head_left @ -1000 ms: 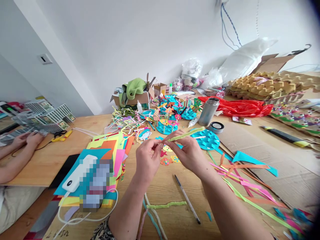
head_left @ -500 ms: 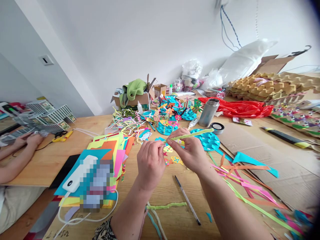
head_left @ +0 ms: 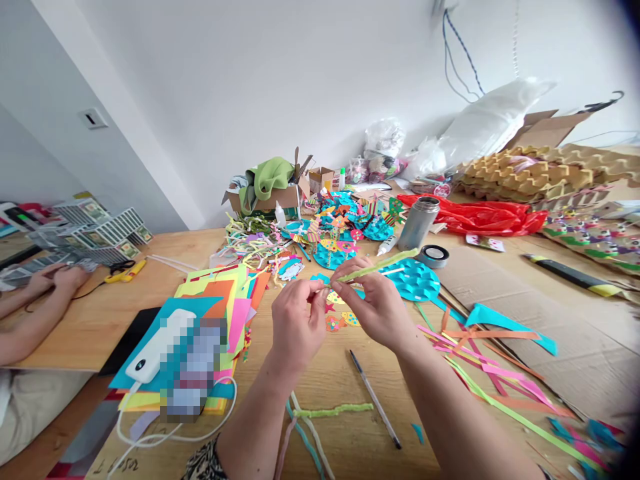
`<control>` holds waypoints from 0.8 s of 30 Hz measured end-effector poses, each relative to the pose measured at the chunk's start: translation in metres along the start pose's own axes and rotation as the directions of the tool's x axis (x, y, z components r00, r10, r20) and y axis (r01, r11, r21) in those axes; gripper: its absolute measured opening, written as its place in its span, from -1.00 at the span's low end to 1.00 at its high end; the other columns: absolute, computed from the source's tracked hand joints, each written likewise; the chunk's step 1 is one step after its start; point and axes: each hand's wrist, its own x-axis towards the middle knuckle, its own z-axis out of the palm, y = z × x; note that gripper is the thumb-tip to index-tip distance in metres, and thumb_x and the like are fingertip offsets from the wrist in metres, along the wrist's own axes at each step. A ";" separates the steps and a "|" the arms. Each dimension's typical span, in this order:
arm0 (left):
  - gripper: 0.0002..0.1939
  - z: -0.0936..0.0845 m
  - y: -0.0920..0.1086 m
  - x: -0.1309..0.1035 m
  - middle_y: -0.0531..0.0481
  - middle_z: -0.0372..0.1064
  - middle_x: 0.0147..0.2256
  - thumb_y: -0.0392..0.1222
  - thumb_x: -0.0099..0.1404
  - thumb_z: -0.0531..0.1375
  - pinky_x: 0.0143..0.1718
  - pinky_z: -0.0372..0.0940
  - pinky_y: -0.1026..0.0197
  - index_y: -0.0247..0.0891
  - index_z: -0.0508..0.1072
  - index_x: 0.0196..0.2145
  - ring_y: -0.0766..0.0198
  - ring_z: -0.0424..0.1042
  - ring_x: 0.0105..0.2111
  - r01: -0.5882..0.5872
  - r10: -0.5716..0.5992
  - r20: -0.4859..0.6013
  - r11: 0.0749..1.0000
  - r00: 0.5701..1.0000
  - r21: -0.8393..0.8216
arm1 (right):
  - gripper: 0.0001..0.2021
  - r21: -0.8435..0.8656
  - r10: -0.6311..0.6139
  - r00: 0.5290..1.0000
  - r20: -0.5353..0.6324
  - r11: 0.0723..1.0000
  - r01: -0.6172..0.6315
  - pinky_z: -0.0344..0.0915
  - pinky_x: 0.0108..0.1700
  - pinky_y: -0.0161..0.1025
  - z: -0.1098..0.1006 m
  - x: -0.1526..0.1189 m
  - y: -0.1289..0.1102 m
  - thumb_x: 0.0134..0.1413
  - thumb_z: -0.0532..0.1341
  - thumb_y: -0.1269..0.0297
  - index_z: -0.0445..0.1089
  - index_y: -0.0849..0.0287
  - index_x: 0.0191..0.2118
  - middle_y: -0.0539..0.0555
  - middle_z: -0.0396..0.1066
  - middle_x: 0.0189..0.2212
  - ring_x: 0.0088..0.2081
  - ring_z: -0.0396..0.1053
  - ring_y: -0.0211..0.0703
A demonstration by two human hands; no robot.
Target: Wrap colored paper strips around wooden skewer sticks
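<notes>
Above the cluttered wooden table (head_left: 100, 320), both forearms angle inward – the left hand (head_left: 297, 327) and right hand (head_left: 373, 303) each pinching the near end of a fuzzy light-green pipe cleaner (head_left: 385, 264) – which slants up to the right.

My one head-worn camera looks forward and down from close above my hands across the cluttered tabletop (head_left: 345, 380) toward the white wall (head_left: 280, 80).

Both forearms are bare, and a dark patterned sleeve edge (head_left: 203, 467) shows at the left elbow.
</notes>
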 end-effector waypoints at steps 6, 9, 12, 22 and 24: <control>-0.87 -0.003 0.004 0.002 0.04 0.36 -0.49 -0.23 0.29 0.10 -0.40 0.23 0.32 -0.28 0.35 -0.42 0.35 0.35 -0.48 0.211 -0.194 0.102 0.957 0.976 -0.200 | -0.88 -0.034 -0.155 0.988 0.011 0.987 0.156 0.21 -0.15 -0.15 -0.001 0.000 -0.001 0.18 0.14 0.46 0.37 0.19 -0.37 0.09 0.40 -0.36 -0.25 0.32 -0.13; -0.84 -0.003 0.004 0.004 0.09 0.30 -0.54 -0.18 0.29 0.11 -0.48 0.18 0.35 -0.27 0.33 -0.44 0.38 0.30 -0.54 0.320 -0.283 0.161 0.899 0.946 -0.298 | -0.90 -0.084 -0.210 0.978 0.010 0.974 0.210 0.20 -0.15 -0.12 0.000 -0.001 -0.001 0.18 0.13 0.47 0.38 0.19 -0.31 0.10 0.39 -0.33 -0.24 0.31 -0.12; -0.79 -0.003 0.001 0.004 0.13 0.23 -0.59 -0.12 0.27 0.11 -0.53 0.12 0.35 -0.26 0.31 -0.46 0.39 0.23 -0.58 0.411 -0.352 0.220 0.837 0.910 -0.361 | -0.92 -0.129 -0.255 0.967 0.007 0.959 0.254 0.21 -0.16 -0.13 0.001 -0.002 0.001 0.16 0.15 0.48 0.37 0.20 -0.28 0.11 0.38 -0.32 -0.25 0.31 -0.12; -0.69 0.000 -0.003 0.006 0.17 0.05 -0.65 -0.04 0.23 0.13 -0.58 0.00 0.33 -0.26 0.24 -0.57 0.41 0.05 -0.61 0.542 -0.462 0.282 0.722 0.841 -0.431 | -0.91 -0.244 -0.356 0.921 0.157 0.890 0.386 0.22 -0.13 -0.18 -0.002 -0.001 0.010 0.19 0.14 0.46 0.38 0.21 -0.29 0.12 0.40 -0.30 -0.25 0.33 -0.19; -0.70 -0.001 -0.003 0.006 0.18 0.04 -0.66 -0.03 0.22 0.13 -0.58 -0.01 0.33 -0.26 0.26 -0.56 0.41 0.04 -0.61 0.551 -0.467 0.292 0.710 0.835 -0.438 | -0.89 -0.278 -0.359 0.918 0.170 0.876 0.394 0.22 -0.11 -0.16 -0.003 -0.002 0.010 0.19 0.13 0.46 0.39 0.20 -0.30 0.12 0.40 -0.30 -0.25 0.33 -0.18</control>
